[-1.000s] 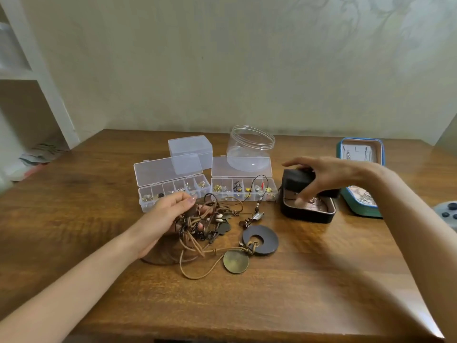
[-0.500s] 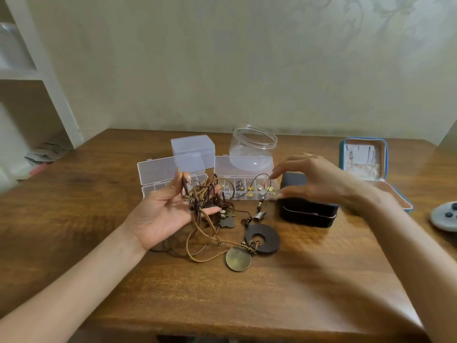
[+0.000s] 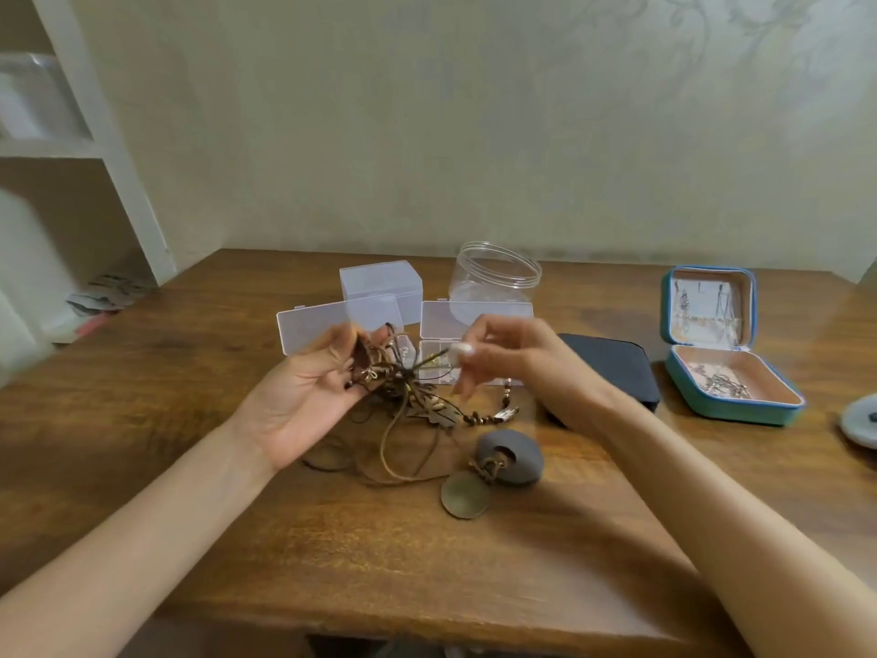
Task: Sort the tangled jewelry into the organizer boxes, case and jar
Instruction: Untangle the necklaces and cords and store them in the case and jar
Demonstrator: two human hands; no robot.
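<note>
Brown cord tangle (image 3: 396,379) half-aloft before lidless clear jar (image 3: 493,282); open boxes (image 3: 332,325) between them; open teal case (image 3: 726,410) right of jar.

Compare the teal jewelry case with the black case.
The teal jewelry case stands open with its lid upright; the black case lies shut and flat. The teal jewelry case shows chains in its base; the black case shows nothing of its inside. The teal jewelry case is bright with a pale lining; the black case is dark all over. Both rest on the wooden table.
</note>
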